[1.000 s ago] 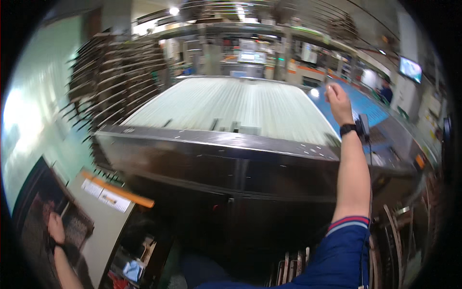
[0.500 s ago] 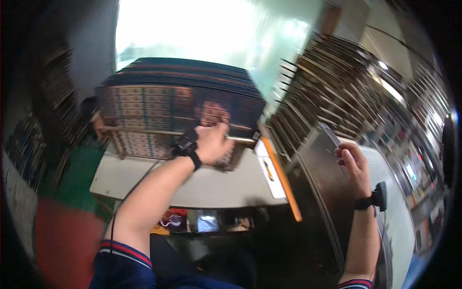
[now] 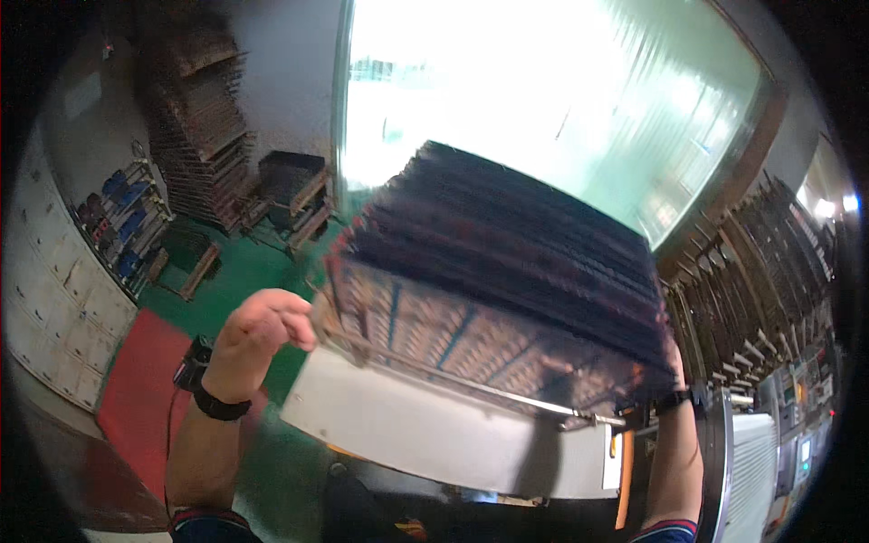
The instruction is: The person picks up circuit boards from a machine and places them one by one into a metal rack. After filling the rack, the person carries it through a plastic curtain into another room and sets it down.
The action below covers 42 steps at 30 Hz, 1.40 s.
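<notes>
A metal rack point(image 3: 434, 376) packed with upright dark panels point(image 3: 534, 217) stands over a white table point(image 3: 389, 407). Its front panel point(image 3: 453, 335) is copper-coloured with a repeated pattern and teal stripes, like a circuit-board panel. My left hand point(image 3: 258, 335) is just off the rack's left end, fingers loosely bent and apart from the thumb, with nothing seen in it. At the rack's right end is my right hand point(image 3: 672, 357), against its side. The rack's edge hides those fingers, so their grip does not show. Both wrists wear black bands.
Beyond the table is a bright, translucent window point(image 3: 507, 81). Stacked racks point(image 3: 204, 136) and a low frame point(image 3: 294, 199) stand at the far left, near white lockers point(image 3: 54, 281). More slotted racks point(image 3: 751, 271) and machines with lit panels line the right. An orange strip point(image 3: 625, 489) edges the table.
My view has swung left. My left hand has left the rack's front bar for its left end. My right hand has come from beside the dark cabinet to the rack's right end.
</notes>
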Tool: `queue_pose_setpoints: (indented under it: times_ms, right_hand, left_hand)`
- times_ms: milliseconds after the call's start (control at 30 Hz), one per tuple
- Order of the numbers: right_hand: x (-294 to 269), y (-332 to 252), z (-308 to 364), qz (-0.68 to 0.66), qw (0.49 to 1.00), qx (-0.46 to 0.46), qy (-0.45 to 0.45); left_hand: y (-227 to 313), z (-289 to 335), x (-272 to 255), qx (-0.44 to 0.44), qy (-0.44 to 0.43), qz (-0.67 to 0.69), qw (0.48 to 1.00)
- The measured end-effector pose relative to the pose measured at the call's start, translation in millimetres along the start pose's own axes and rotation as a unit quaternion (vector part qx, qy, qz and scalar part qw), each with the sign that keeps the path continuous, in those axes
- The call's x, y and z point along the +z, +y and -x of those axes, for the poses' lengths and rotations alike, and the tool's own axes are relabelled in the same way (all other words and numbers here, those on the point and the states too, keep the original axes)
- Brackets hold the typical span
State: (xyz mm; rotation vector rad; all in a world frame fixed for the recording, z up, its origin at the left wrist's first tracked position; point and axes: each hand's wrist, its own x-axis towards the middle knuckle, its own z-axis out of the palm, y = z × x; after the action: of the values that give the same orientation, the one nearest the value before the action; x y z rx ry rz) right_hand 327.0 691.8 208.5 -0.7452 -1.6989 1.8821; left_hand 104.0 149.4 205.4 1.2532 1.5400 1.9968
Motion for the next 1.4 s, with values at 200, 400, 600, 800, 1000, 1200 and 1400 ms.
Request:
queue_pose_setpoints:
  times_ms: [200, 400, 600, 800, 1000, 1200, 1400]
  right_hand:
    - [-45.2, 36.0, -25.9, -0.134, 0.991, -0.014, 0.021]
    - [-10.7, 15.8, -15.7, -0.126, 0.991, 0.033, 0.028]
    - [-111.2, 72.9, -34.8, 0.240, 0.957, -0.140, 0.079]
    - [-36.5, 22.6, 7.2, -0.121, 0.985, 0.110, 0.046]
    - [-45.3, 54.6, 34.8, 0.088, 0.986, 0.107, 0.092]
    - [56.7, 79.5, 90.5, 0.164, 0.973, 0.074, 0.146]
    - [205.9, 86.5, 114.6, 0.263, 0.944, 0.059, 0.188]
  left_hand:
    - [-42.4, -11.5, -92.5, -0.213, 0.347, 0.304, 0.861]
    - [-60.8, -96.8, -69.2, -0.369, 0.230, 0.195, 0.879]
    - [-76.7, -142.0, -49.5, -0.440, 0.188, 0.100, 0.872]
    - [-77.2, -130.8, -67.7, -0.464, 0.195, 0.230, 0.833]
    - [-52.5, -120.8, -123.9, -0.523, 0.176, 0.279, 0.786]
    - [-29.6, -124.2, -239.9, -0.541, 0.092, 0.232, 0.803]
    - [-14.7, -117.9, -341.6, -0.548, 0.122, 0.212, 0.800]
